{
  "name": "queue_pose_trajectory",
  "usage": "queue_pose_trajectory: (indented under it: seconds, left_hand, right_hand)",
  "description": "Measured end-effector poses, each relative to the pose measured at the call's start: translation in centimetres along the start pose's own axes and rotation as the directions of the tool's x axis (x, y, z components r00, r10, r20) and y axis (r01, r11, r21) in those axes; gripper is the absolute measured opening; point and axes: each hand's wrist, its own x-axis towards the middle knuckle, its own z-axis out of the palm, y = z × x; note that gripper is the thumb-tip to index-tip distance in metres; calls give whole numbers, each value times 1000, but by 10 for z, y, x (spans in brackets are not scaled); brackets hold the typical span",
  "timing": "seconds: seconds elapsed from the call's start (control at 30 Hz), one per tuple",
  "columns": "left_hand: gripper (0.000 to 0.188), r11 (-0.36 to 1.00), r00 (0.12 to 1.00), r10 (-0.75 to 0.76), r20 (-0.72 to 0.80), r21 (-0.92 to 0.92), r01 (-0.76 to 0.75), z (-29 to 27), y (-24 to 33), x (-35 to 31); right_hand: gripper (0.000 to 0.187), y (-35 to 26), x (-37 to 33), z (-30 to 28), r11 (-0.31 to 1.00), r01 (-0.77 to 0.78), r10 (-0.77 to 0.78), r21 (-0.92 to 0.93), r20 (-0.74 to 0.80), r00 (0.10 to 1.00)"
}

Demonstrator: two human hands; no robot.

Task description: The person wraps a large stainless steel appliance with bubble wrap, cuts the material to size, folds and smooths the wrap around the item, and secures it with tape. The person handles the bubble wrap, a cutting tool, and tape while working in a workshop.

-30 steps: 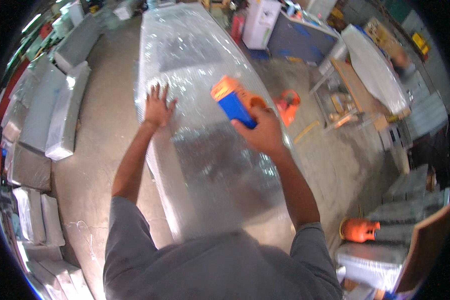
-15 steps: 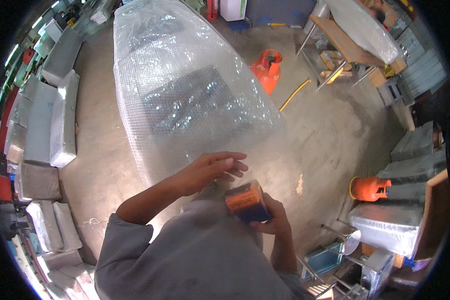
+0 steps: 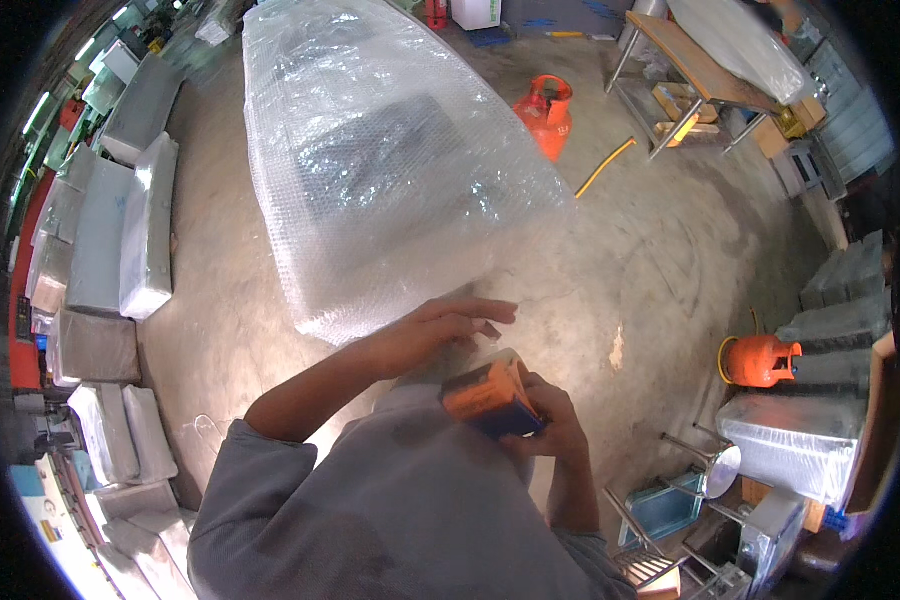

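Note:
A small orange and dark blue box [image 3: 490, 400] sits in my right hand [image 3: 553, 420], which wraps round its right side in front of my body. My left hand [image 3: 440, 328] hovers just above and to the left of that box, apart from it. Its index finger is stretched out, the others bend a little, and I see nothing held in it. Beyond my hands, a long sheet of clear bubble wrap [image 3: 400, 230] lies spread out, with a darker patch showing through its middle.
An orange gas cylinder [image 3: 545, 125] stands against the bubble wrap's right edge, near a yellow hose [image 3: 606, 166]. Another orange cylinder [image 3: 760, 361] is at right. Wrapped long panels [image 3: 150, 230] line the left side. A wooden-topped table [image 3: 685, 65] stands far right; a metal stool [image 3: 720, 470] lies near right.
The view has shifted, so the surroundings sit a little further right. My left hand's fingers bend more and have come closer over the box. My right hand keeps its hold.

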Motion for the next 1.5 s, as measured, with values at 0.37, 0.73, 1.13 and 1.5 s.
queue_pose_trajectory:
  seconds: [0.37,0.73,1.13,1.5]
  left_hand:
    - [29,948,996,13,-92,319,18,12,7,-22]
    - [27,963,983,-68,-172,245,109,4,-8,-19]
    - [48,926,934,-66,-352,326,188,-23,3,-17]
    - [36,940,865,-29,-501,279,194,-38,-8,-15]
  right_hand:
    - [44,-7,-13,-5,940,122,-93,-317,105,990]
    - [40,-1,-11,5,957,94,-92,-275,20,996]
    - [63,15,14,37,929,-51,88,-367,85,993]
    - [77,32,17,58,917,-124,127,-379,-19,992]
